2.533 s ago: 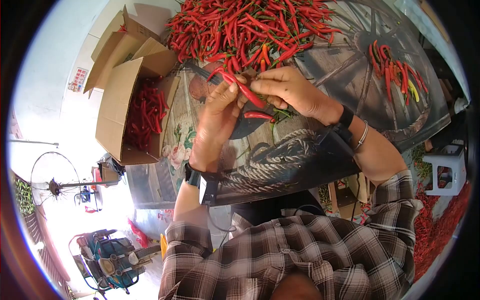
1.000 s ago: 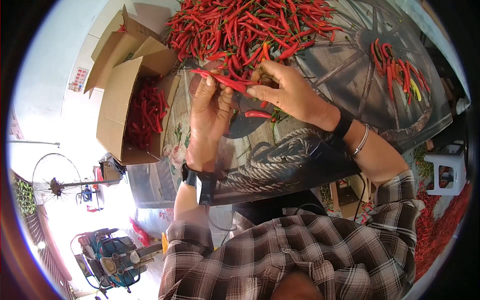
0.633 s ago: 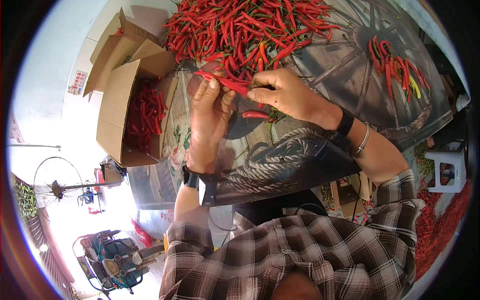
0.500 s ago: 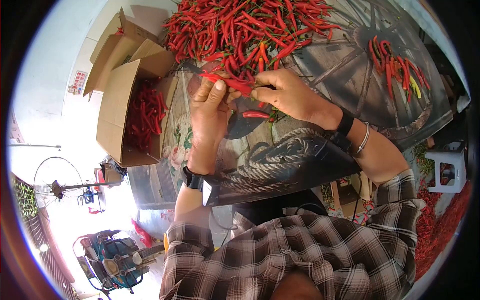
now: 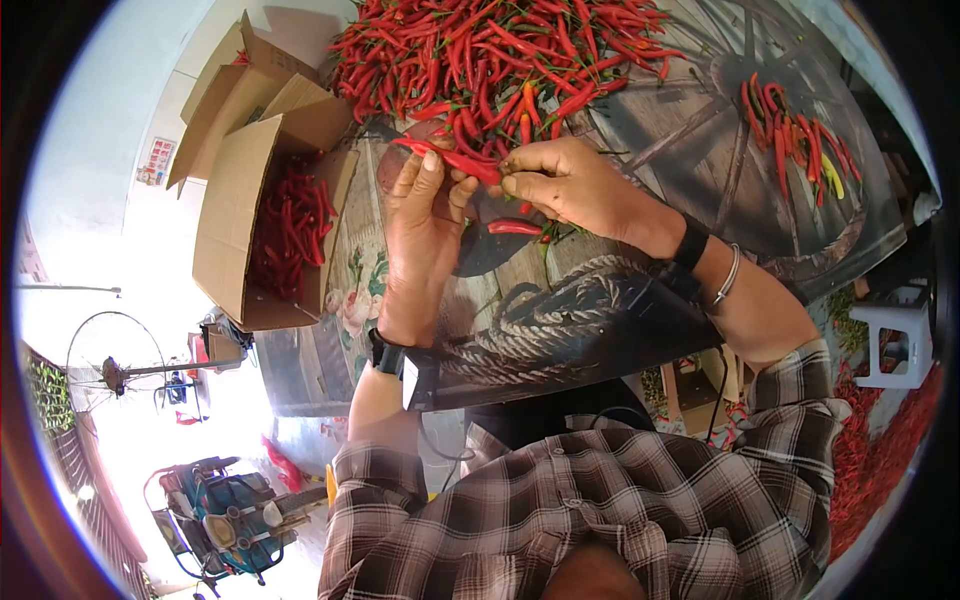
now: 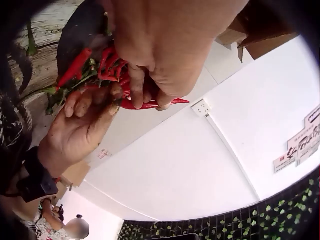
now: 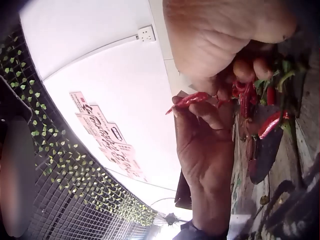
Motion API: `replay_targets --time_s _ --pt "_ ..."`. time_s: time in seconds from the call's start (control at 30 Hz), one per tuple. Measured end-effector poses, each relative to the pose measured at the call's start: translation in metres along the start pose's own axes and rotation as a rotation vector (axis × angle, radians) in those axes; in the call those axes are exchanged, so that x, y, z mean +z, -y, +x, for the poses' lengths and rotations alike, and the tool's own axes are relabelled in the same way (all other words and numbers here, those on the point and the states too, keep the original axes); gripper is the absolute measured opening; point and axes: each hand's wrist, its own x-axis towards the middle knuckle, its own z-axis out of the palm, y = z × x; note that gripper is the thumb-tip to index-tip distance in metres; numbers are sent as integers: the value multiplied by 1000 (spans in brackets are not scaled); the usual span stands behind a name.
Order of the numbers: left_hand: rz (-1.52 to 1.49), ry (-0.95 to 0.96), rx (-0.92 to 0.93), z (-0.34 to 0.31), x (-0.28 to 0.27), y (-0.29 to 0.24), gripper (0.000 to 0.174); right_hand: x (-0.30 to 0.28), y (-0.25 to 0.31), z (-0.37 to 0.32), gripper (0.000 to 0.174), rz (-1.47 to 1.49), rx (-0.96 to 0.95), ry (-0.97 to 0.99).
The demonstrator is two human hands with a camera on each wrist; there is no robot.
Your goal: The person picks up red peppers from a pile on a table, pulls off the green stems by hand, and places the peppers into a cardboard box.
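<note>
Swung red chili (image 5: 473, 167) flatter since the first head view, pinching it with left grip (image 5: 421, 225) and right grip (image 5: 590, 193) at six o'clock from chili heap (image 5: 480, 65). Left wrist view: points tip toward three. Right wrist view: toward eight.

Red chilli (image 5: 470, 167), brown plaid shirt (image 5: 580, 490)

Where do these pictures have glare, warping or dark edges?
Head view: corners black, the near edge of the table bowed by the lens, glare whiting out the background near the blue machine, yet the red pepper in the hands stays readable; left wrist view: dark corners, the white wall very bright; right wrist view: the pink sign looks pale, its small print unreadable.
</note>
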Motion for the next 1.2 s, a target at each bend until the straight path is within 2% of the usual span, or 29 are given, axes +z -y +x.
replay_targets --time_s 0.23,0.33,0.4,0.5,0.6,0.73,0.8,0.83,0.87,0.9,0.93,0.97,1.0,1.07,1.1,1.17,1.2 --pt "133 86 64 -2 2 2 20 -3 1 0 13 -27 -17 -35" --pt "11 28 -22 0 -1 1 20 -3 6 -3 10 -1 -26 27" --pt "-290 13 -242 6 -11 4 19 -3 7 -5 9 132 21 41" --pt "-387 7 -319 8 -15 6 19 -4 7 -3 11 191 47 82" --pt "-337 69 -397 8 -17 7 18 -1 11 -6 12 269 31 156" --pt "-453 171 -393 10 -20 -1 17 -3 8 -6 14 364 76 222" --pt "-609 244 -346 19 -34 -16 15 -5 14 -7 19 258 27 308" --pt "-561 206 -278 21 -38 -22 16 -4 14 -6 19 257 22 307" --pt "-560 209 -279 22 -42 -26 16 -2 14 -6 21 258 43 222" --pt "-358 54 -169 22 -41 -31 17 -1 14 -7 24 259 65 137" --pt "-156 -99 -57 22 -41 -35 18 -3 12 -6 24 259 65 134" --pt "-75 -168 -67 22 -43 -38 18 -5 10 -3 25 300 74 66" --pt "-74 -166 -65 25 -55 -43 18 -8 9 -1 26 341 81 -2" --pt "-32 168 -175 33 -83 -47 16 -12 8 0 26 231 45 -46" --pt "-34 172 -173 34 -76 -47 16 -16 5 2 24 148 35 -77" --pt "688 -299 -19 32 -57 -44 22 -14 -4 5 22 67 24 -104" --pt "689 -299 -16 35 -58 -38 22 -10 -9 8 19 52 -109 -167"
